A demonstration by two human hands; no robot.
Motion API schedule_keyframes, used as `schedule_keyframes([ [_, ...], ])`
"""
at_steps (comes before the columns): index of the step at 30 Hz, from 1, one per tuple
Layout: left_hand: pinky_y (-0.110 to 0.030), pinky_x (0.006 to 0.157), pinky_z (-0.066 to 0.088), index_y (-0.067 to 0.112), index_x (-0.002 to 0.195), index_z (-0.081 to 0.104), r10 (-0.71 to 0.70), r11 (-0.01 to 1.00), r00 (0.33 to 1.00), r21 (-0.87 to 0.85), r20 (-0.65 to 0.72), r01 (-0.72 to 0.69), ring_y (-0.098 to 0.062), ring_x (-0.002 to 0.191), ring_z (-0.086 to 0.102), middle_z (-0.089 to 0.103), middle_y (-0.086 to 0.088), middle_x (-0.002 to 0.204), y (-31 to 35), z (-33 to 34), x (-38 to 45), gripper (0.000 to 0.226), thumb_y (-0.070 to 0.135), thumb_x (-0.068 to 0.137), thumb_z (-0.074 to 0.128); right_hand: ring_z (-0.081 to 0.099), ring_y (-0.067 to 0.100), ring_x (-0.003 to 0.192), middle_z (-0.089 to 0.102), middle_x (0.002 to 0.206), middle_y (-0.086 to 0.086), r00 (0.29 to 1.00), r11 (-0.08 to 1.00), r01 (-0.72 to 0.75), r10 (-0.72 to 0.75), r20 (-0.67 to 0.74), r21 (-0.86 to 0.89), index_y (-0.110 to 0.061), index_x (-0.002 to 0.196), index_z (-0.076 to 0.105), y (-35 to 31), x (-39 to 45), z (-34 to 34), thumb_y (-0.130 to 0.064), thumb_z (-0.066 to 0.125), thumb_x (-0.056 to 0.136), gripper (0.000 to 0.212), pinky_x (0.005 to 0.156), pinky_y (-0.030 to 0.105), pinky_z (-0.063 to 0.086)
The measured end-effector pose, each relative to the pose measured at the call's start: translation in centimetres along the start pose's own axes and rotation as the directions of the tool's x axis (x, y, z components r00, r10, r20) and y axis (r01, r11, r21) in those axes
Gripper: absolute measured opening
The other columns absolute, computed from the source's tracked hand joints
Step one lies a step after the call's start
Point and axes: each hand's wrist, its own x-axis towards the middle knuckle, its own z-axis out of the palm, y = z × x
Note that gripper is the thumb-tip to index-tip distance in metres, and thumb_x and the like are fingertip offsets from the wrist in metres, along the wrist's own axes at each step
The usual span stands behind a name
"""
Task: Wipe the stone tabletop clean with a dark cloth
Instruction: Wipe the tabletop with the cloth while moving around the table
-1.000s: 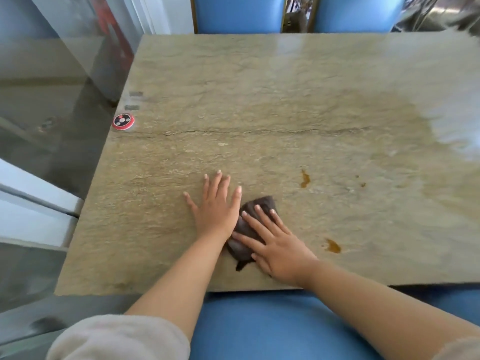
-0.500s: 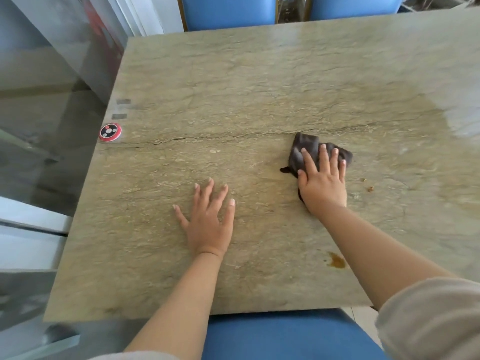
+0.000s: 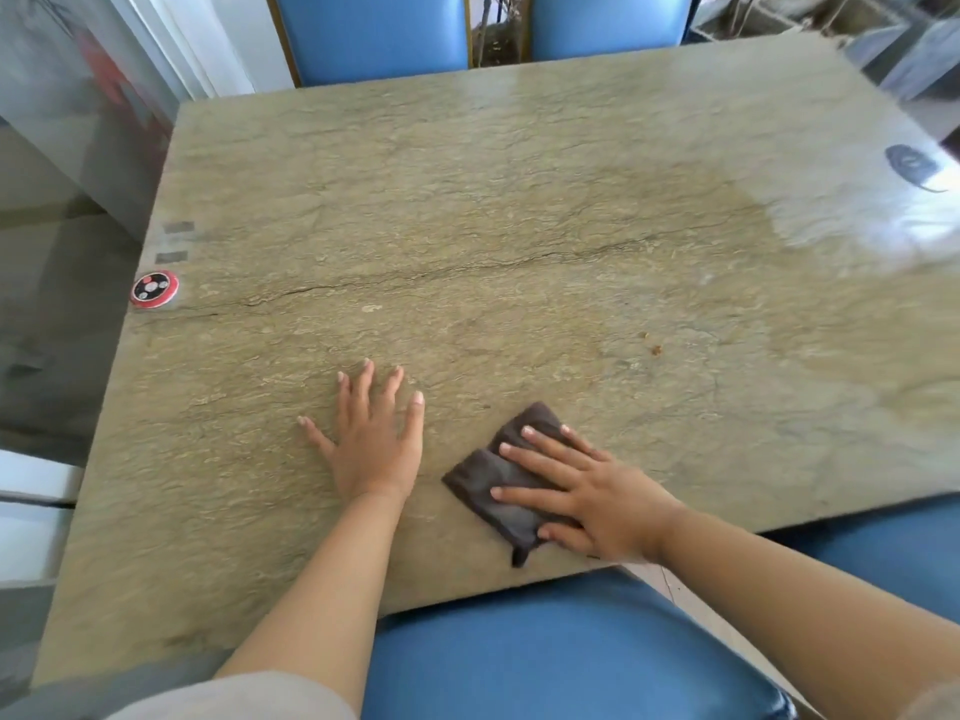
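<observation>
We see the tabletop [image 3: 519,226] filling the view. Our left hand [image 3: 371,439] lies flat on it at about 6 o'clock, and our right hand [image 3: 597,498] rests on the cloth [image 3: 493,485] just beside it toward 4 o'clock, near the front edge. A round button [image 3: 154,288] sits at the 9 o'clock edge. Two crumbs [image 3: 655,348] lie toward 3 o'clock. Two chairs [image 3: 379,33] stand behind at 12 o'clock.

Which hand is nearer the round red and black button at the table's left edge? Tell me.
Left. The left hand lies flat on the stone tabletop, right of and nearer than the round red and black button; the right hand presses the dark cloth farther right.
</observation>
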Motion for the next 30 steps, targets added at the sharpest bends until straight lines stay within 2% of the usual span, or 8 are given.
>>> schedule_keyframes([
  [2,-0.065,0.109,-0.016,0.041,0.151,0.022,0.018,0.998,0.999,0.063,0.039,-0.020,-0.017,0.150,-0.011,0.002,0.009,0.164,0.2,0.0,0.0,0.064,0.067,0.093,0.012,-0.011,0.022,0.147,0.006,0.161,-0.001,0.907,0.905,-0.416,0.419,-0.025,0.091,-0.045,0.149,0.008,1.0,0.2,-0.2,-0.056,0.021,0.095,0.056,0.118,0.043,-0.007],
  [4,-0.064,0.110,-0.015,0.037,0.153,0.017,0.024,0.995,0.998,0.091,0.059,-0.030,-0.020,0.149,-0.014,-0.002,0.009,0.164,0.5,0.1,-0.2,0.069,0.068,0.092,0.009,-0.019,0.024,0.144,0.000,0.162,0.002,0.807,0.799,-0.587,0.590,0.018,0.129,-0.044,0.149,0.001,0.4,0.6,-0.1,-0.057,0.015,0.091,0.061,0.117,0.045,-0.012],
  [8,-0.062,0.114,-0.012,0.033,0.152,0.024,0.098,0.995,0.993,0.000,0.057,-0.099,-0.019,0.150,-0.009,0.006,0.009,0.163,2.9,0.5,-0.3,0.078,0.067,0.088,-0.002,0.001,0.037,0.146,0.010,0.161,0.004,0.982,0.982,-0.186,0.186,-0.016,0.019,-0.041,0.150,0.015,-1.9,-1.7,0.3,-0.052,0.033,0.094,0.060,0.114,0.054,0.005],
  [11,-0.060,0.115,-0.011,0.037,0.149,0.032,0.184,0.980,0.980,-0.096,0.069,-0.177,-0.019,0.150,-0.006,0.014,0.011,0.162,5.7,1.1,0.2,0.075,0.060,0.088,-0.004,-0.002,0.031,0.147,0.004,0.161,0.001,0.999,0.999,-0.037,0.038,-0.034,0.028,-0.042,0.150,0.014,-1.1,-2.1,0.5,-0.053,0.032,0.097,0.056,0.115,0.051,0.002],
  [16,-0.059,0.115,-0.013,0.039,0.147,0.033,0.073,0.961,0.997,-0.265,-0.039,-0.081,-0.014,0.150,0.000,0.025,0.017,0.158,6.6,2.1,0.4,0.070,0.053,0.085,0.006,0.001,0.029,0.148,0.009,0.161,0.003,0.947,0.948,-0.303,0.312,-0.083,0.102,-0.039,0.150,0.017,1.9,3.9,0.5,-0.051,0.027,0.098,0.054,0.118,0.049,0.002],
  [21,-0.068,0.112,-0.007,0.048,0.150,0.015,0.170,0.982,0.983,0.071,0.073,-0.175,-0.027,0.150,-0.008,0.007,0.020,0.161,7.0,2.3,0.4,0.064,0.057,0.088,0.000,0.000,0.028,0.148,0.008,0.161,0.004,0.871,0.872,-0.472,0.484,-0.087,0.128,-0.038,0.150,0.017,8.6,9.8,-0.6,-0.053,0.022,0.095,0.057,0.118,0.048,-0.002],
  [26,-0.069,0.111,-0.007,0.057,0.145,-0.004,0.188,0.961,0.974,0.182,0.124,-0.209,-0.033,0.148,-0.016,-0.007,0.020,0.161,6.9,2.7,0.2,0.056,0.061,0.089,-0.009,-0.012,0.027,0.147,-0.005,0.161,0.005,0.667,0.658,-0.723,0.744,-0.034,0.212,-0.035,0.152,0.007,11.6,8.9,-1.1,-0.047,0.026,0.099,0.058,0.117,0.044,-0.012],
  [30,-0.067,0.112,-0.010,0.057,0.147,0.009,0.178,0.975,0.976,0.109,0.123,-0.192,-0.028,0.149,-0.017,-0.004,0.022,0.161,7.2,2.7,0.4,0.059,0.060,0.089,-0.005,-0.016,0.032,0.145,-0.005,0.160,0.011,0.781,0.772,-0.611,0.624,-0.029,0.172,-0.031,0.152,0.005,5.7,5.4,-0.9,-0.048,0.022,0.098,0.060,0.117,0.048,-0.012],
])
